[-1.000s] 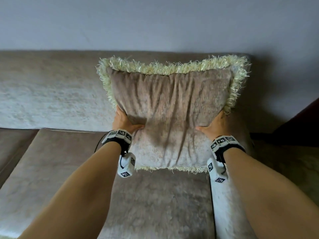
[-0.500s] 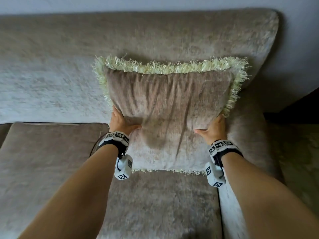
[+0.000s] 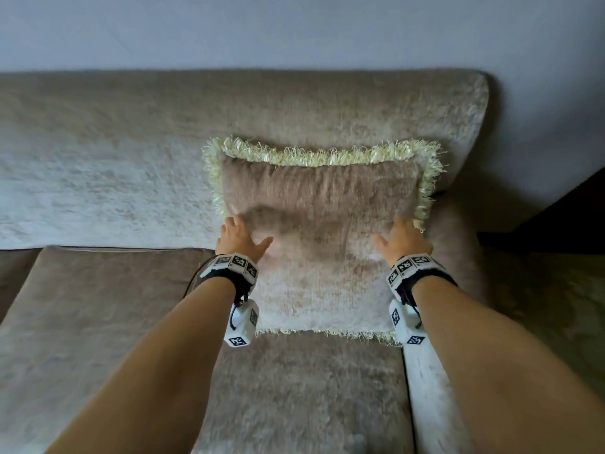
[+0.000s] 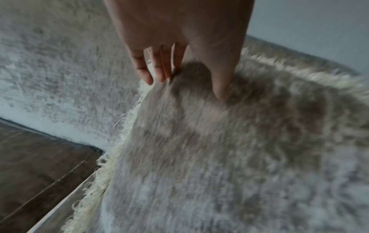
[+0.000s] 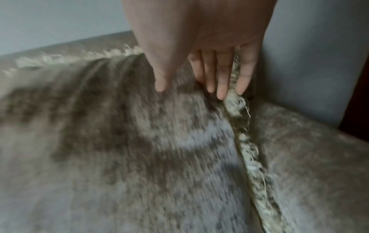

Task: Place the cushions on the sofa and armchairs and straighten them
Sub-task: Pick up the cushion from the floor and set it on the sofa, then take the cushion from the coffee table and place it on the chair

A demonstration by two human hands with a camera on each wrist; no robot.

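Observation:
A beige cushion (image 3: 320, 257) with a pale yellow fringe stands on the sofa seat (image 3: 294, 404) at its right end, leaning back on the backrest (image 3: 131, 158). My left hand (image 3: 245, 234) is at the cushion's left edge, thumb on its front face. In the left wrist view the left hand (image 4: 187, 85) has straight fingers (image 4: 157, 74) beside the fringe of the cushion (image 4: 219, 157). My right hand (image 3: 397, 237) is at the right edge. In the right wrist view the right hand (image 5: 189, 88) lies with straight fingers (image 5: 221, 82) on the cushion (image 5: 119, 141).
The sofa's right armrest (image 3: 435, 404) runs just right of the cushion. A dark piece of furniture (image 3: 573, 217) stands beyond it. A grey wall (image 3: 294, 27) is behind the sofa. Seat and backrest stretch away to the left.
The cushion came down and back from being held up to leaning on the backrest. Both hands loosened from gripping its sides to straight fingers at its edges.

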